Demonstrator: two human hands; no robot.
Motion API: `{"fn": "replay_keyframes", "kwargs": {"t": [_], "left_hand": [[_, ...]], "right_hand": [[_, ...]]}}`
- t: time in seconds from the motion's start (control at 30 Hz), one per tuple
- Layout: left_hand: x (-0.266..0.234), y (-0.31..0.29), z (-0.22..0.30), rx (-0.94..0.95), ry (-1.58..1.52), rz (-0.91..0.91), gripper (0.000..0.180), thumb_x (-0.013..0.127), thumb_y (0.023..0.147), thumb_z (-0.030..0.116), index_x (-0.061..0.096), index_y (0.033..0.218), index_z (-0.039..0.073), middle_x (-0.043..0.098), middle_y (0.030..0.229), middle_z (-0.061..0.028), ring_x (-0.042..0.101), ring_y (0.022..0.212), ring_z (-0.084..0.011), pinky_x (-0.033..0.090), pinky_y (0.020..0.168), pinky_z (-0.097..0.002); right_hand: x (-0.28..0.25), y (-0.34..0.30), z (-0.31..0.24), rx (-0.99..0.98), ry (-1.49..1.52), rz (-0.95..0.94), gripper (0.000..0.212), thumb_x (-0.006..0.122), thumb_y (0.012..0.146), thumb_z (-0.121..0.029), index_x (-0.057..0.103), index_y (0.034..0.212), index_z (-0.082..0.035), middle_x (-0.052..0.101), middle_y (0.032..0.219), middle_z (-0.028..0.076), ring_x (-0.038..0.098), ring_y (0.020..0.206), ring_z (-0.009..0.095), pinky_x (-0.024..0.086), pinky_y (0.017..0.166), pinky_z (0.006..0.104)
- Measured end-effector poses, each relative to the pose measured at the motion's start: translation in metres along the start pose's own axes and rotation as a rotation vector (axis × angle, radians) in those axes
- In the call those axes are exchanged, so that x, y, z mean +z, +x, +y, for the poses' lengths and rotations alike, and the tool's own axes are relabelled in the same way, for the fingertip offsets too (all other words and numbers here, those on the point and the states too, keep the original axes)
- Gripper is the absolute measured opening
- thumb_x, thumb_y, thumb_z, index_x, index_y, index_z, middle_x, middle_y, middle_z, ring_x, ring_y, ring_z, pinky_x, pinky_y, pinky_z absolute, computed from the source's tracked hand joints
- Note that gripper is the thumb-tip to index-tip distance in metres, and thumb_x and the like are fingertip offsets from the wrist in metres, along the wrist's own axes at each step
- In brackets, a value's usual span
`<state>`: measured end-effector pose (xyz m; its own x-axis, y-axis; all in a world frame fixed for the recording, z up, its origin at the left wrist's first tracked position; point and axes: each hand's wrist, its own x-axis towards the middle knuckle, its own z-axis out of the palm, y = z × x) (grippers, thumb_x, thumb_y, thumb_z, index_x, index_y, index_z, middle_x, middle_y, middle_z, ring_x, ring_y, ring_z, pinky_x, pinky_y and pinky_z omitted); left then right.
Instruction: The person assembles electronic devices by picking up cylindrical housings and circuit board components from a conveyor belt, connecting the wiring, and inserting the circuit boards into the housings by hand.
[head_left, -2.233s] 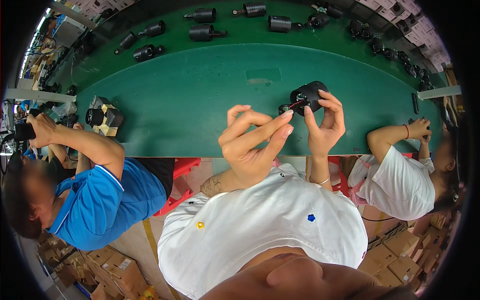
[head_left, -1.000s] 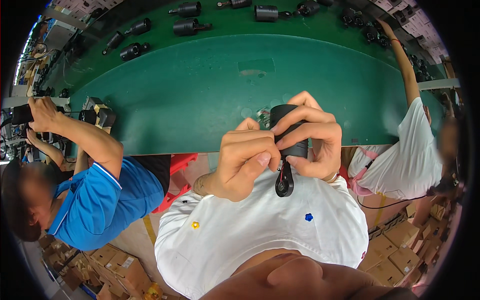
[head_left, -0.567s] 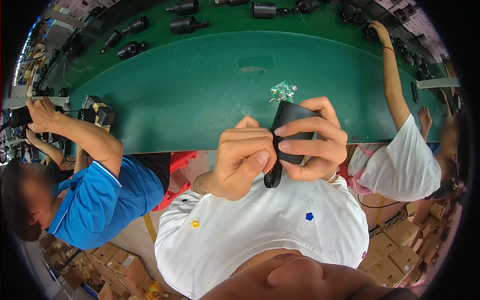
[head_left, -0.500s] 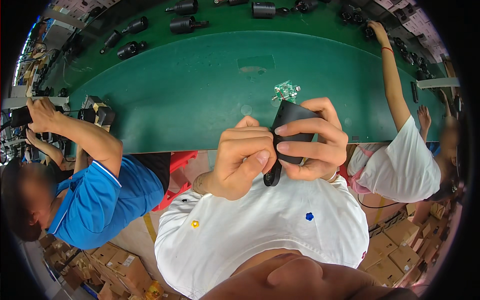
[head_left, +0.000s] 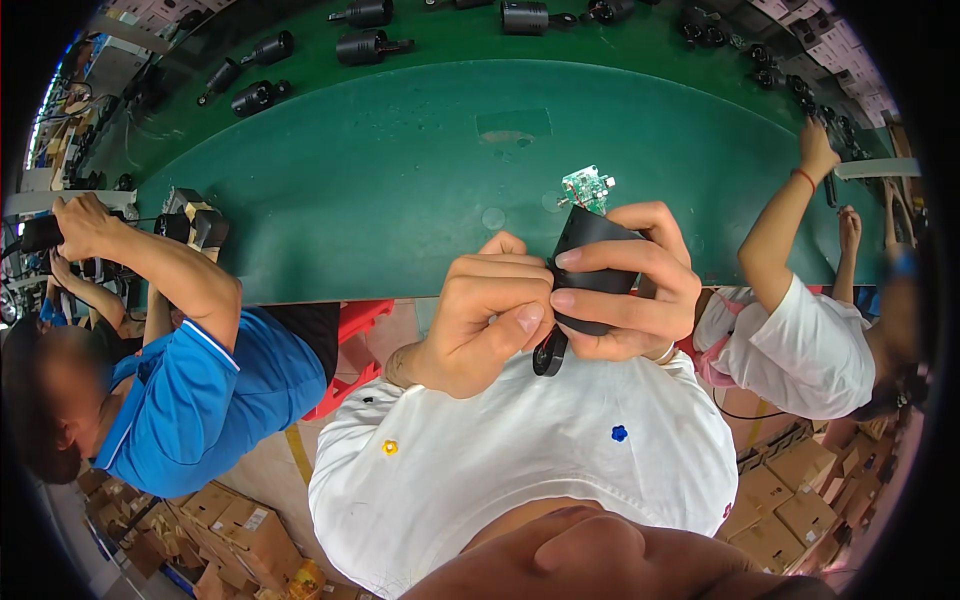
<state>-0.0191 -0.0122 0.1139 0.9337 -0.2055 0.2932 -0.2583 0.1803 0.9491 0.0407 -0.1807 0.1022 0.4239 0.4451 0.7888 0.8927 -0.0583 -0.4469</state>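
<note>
Both hands meet close to the chest over the near edge of the green desk (head_left: 400,200): the right hand (head_left: 630,285) has its grip closed around a black cylindrical housing (head_left: 590,270), whose body is mostly hidden under the fingers, with a small green circuit board (head_left: 587,188) poking out of its far end. The left hand (head_left: 485,325) is curled tight against the housing's near side. Its fingertips are tucked out of sight, so whether it pinches the black part (head_left: 549,354) hanging below cannot be told.

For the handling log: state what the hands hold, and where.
Right hand wraps the black housing around its body; left hand pinches its lower end.
</note>
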Motion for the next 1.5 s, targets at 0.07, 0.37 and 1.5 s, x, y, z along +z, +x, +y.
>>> {"fn": "replay_keyframes", "kwargs": {"t": [0.07,0.37,1.5], "left_hand": [[0.0,0.001,-0.001,0.005,-0.01,0.003,0.026,0.046,0.077,0.017,0.045,0.051,0.012,0.043,0.049,0.0006,0.027,0.051,-0.0153,0.027,0.073,-0.0306],[-0.009,-0.001,-0.007,0.095,-0.056,-0.072,0.025,0.045,0.085,0.01,0.045,0.06,0.012,0.047,0.057,0.0012,0.032,0.054,-0.017,0.025,0.072,-0.03],[-0.007,0.006,-0.013,0.018,-0.014,0.0,0.025,0.047,0.077,0.013,0.041,0.052,0.012,0.042,0.048,0.0006,0.025,0.049,-0.0143,0.027,0.07,-0.0293]], "right_hand": [[-0.001,0.001,0.0,-0.018,-0.021,-0.005,0.029,0.074,0.062,-0.022,0.077,0.09,-0.019,0.07,0.098,0.007,0.053,0.078,0.025,0.048,0.067,0.0335],[0.0,0.001,-0.001,-0.049,-0.063,-0.017,0.031,0.074,0.06,-0.02,0.077,0.091,-0.019,0.069,0.1,0.006,0.053,0.078,0.025,0.049,0.068,0.0344],[0.001,0.002,0.009,-0.083,-0.091,-0.004,0.034,0.074,0.058,-0.016,0.077,0.091,-0.019,0.069,0.1,0.005,0.053,0.077,0.024,0.05,0.064,0.0302]]}}
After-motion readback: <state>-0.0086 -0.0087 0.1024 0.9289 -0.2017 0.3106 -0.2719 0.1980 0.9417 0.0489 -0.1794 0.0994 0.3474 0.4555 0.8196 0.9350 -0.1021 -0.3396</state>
